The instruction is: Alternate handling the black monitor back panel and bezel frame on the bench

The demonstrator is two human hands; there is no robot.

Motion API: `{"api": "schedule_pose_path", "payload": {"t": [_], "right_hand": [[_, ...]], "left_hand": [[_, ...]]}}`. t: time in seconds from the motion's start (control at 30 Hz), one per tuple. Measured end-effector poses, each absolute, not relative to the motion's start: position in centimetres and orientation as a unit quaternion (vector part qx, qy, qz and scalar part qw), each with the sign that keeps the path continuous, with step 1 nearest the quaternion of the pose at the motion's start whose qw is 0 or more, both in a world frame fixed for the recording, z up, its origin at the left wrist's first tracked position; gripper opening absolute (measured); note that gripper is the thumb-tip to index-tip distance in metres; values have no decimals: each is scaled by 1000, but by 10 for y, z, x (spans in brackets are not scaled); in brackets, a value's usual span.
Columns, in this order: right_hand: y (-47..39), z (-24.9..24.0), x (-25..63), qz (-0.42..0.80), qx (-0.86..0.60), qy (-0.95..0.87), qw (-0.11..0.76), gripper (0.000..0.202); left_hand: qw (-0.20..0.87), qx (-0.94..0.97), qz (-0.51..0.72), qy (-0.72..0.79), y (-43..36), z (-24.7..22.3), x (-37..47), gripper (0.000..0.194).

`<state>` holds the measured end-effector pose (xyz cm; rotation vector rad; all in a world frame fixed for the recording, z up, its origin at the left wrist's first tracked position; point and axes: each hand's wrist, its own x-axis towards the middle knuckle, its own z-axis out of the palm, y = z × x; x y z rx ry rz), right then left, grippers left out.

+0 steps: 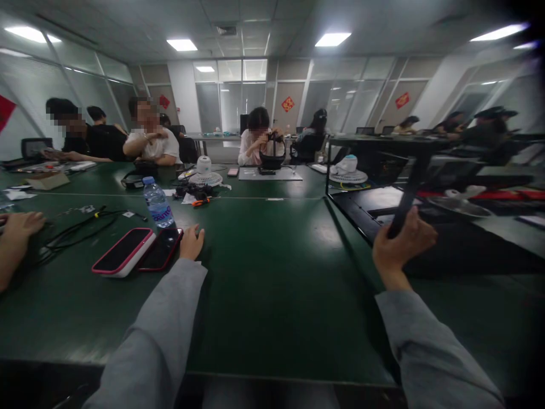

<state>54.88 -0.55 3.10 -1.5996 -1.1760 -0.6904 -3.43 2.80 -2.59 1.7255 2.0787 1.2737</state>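
Note:
My left hand point(192, 243) is on the green table, its fingers closed at the right edge of a dark-screened phone point(164, 250) with a red rim. Just left of that phone, and touching or slightly overlapping it, lies a thicker white device with a pink rim and black top point(124, 250). A water bottle point(158, 203) with a blue cap stands upright behind them. On the right, my right hand point(402, 241) is wrapped round the near upright of a black metal frame point(409, 190). The frame stands on a black base, and its far side is blurred.
Black cables point(80, 227) lie at left, near another person's hand point(19, 236). Small white fans point(205, 173), orange-handled pliers point(201, 201) and a grey mat point(270, 173) are further back. Several people sit around the tables. The green table's point(272, 318) front edge runs below my arms.

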Motion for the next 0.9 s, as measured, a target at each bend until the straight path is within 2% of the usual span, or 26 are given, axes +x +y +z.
{"api": "schedule_pose_path", "payload": {"t": [0.1, 0.2, 0.33, 0.47, 0.53, 0.63, 0.9], "right_hand": [[3, 30, 540, -336, -624, -519, 478, 66], [4, 32, 527, -322, -605, -520, 510, 67], [-2, 33, 500, -225, -583, -539, 565, 68], [-4, 33, 477, -105, -585, -554, 584, 64], [-2, 30, 471, -64, -585, -551, 592, 58], [5, 22, 469, -17, -579, -545, 606, 50], [21, 3, 476, 50, -567, -529, 629, 42]], "left_hand": [[92, 571, 435, 690, 28, -27, -35, 42], [100, 563, 457, 682, 28, -25, -35, 45], [108, 562, 503, 648, 25, -19, -30, 60], [118, 536, 566, 615, 21, -12, -19, 78], [151, 497, 610, 598, 20, -9, -12, 75], [215, 455, 646, 574, 19, -5, -5, 59], [258, 440, 644, 570, 20, -2, -7, 52]]}}
